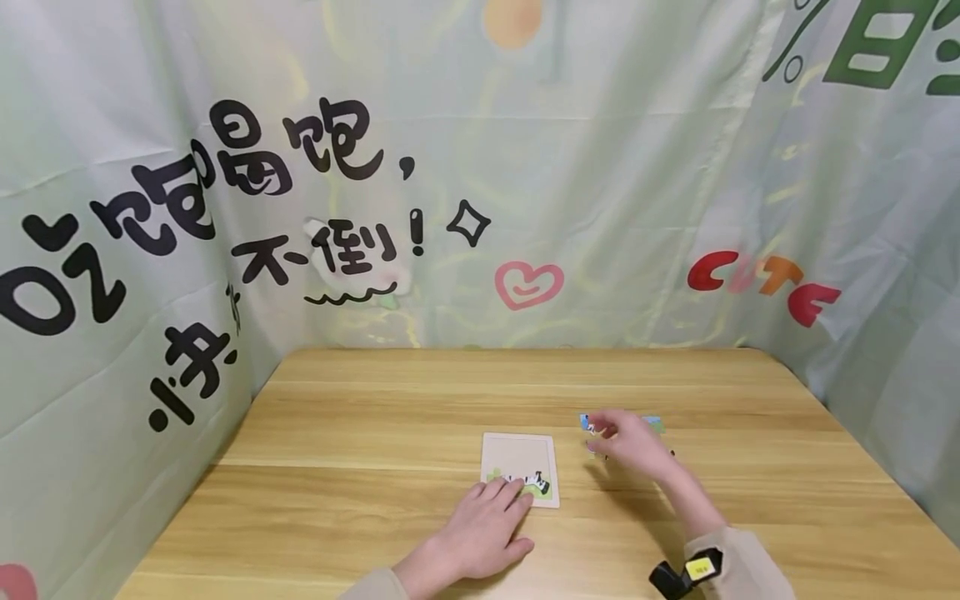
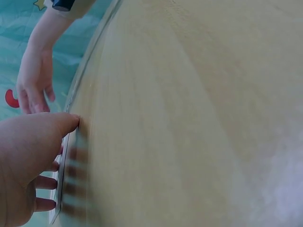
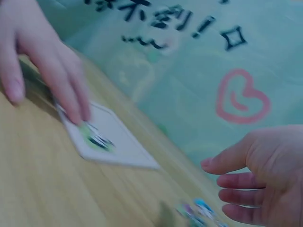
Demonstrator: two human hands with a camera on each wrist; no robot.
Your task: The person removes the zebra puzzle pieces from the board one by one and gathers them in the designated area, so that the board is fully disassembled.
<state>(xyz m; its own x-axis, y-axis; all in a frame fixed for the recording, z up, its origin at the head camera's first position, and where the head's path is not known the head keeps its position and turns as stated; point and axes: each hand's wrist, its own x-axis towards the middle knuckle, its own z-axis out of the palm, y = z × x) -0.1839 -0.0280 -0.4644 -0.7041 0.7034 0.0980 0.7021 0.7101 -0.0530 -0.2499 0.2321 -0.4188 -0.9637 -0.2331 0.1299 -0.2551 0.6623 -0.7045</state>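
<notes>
A pale square puzzle board [image 1: 517, 454] lies on the table, with a printed strip of green and a black-and-white animal [image 1: 537, 483] along its near side. My left hand [image 1: 483, 525] rests its outstretched fingertips on that near part; in the left wrist view the fingers [image 2: 45, 204] lie along the thin board edge [image 2: 58, 189]. Right of the board, my right hand [image 1: 633, 442] hovers over small colourful puzzle pieces [image 1: 652, 423], partly hiding them. In the right wrist view its fingers [image 3: 241, 196] are loosely bent, holding nothing, above the blurred pieces [image 3: 199, 215].
The wood-grain table [image 1: 360, 417] reaches back to a printed fabric curtain [image 1: 600, 208] that hangs along the far side and both sides. A black strap device [image 1: 686, 575] sits on the right wrist over a beige sleeve [image 1: 750, 567].
</notes>
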